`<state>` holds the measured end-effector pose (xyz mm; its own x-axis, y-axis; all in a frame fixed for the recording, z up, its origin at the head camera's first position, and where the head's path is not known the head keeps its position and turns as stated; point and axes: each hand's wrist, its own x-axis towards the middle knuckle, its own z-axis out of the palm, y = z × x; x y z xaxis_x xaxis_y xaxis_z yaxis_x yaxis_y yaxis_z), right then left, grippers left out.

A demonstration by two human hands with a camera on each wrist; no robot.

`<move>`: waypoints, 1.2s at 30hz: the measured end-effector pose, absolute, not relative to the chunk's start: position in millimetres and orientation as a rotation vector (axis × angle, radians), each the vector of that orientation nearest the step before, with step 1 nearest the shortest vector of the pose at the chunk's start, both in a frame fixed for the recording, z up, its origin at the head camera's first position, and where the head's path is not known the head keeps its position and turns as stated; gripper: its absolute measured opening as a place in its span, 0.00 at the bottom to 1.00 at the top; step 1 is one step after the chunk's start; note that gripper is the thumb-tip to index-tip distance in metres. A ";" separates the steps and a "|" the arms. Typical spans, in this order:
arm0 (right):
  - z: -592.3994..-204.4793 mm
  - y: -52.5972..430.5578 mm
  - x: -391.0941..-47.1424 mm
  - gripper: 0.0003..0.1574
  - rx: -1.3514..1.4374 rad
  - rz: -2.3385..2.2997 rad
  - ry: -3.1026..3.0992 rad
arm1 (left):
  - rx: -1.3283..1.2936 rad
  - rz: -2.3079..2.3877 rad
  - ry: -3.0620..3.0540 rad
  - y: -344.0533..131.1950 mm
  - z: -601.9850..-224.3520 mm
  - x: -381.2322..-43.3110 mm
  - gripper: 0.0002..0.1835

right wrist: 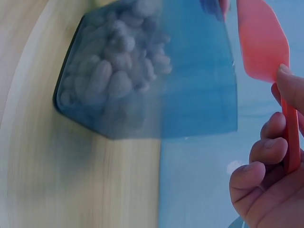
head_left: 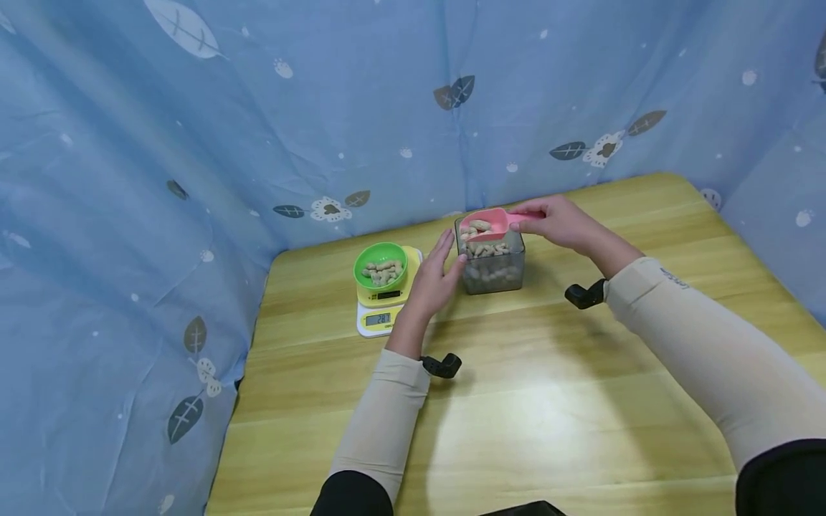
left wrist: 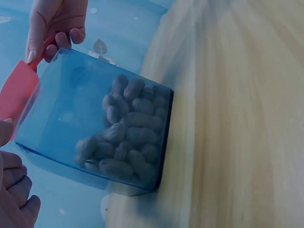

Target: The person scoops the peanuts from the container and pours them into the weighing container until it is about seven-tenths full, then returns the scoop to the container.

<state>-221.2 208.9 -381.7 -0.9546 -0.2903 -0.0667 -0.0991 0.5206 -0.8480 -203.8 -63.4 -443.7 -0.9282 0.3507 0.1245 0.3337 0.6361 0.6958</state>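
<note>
My right hand point(head_left: 563, 223) grips the handle of a pink scoop point(head_left: 499, 219), thumb along its top in the right wrist view. Several unshelled peanuts point(head_left: 479, 226) lie in the scoop, which is over the mouth of a clear grey square container point(head_left: 492, 278). More peanuts point(left wrist: 135, 135) fill the lower part of that container. At the container's left side is my left hand point(head_left: 434, 282), its fingers fairly straight near the rim; whether they touch it is hard to tell. Left of that hand, a green bowl point(head_left: 381, 250) with peanuts stands on a yellow and white kitchen scale point(head_left: 370, 328).
The scale's lit display point(head_left: 378, 319) shows digits, too small to read surely. A wooden table point(head_left: 516, 408) carries everything. Behind and to the left hangs a blue patterned curtain point(head_left: 387, 107), close along the table's back edge.
</note>
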 end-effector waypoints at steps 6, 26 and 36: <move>-373.5 188.0 -223.0 0.32 -0.331 -1.426 2.589 | 0.556 1.227 2.837 -85.3 -435.7 -203.4 0.34; -362.1 78.6 -226.0 0.24 -0.296 -1.424 2.670 | 0.170 1.150 2.996 -198.7 -443.6 -197.5 0.38; -377.9 35.7 -225.3 0.22 -0.336 -1.352 2.778 | 0.070 1.145 2.968 -212.4 -462.0 -195.7 0.39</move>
<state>-225.3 35.7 -377.9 -0.9760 -0.2082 0.0639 -0.1788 0.5983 -0.7811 -195.7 -212.4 -462.0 -0.9982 0.0269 0.0531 0.0556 0.7403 0.6700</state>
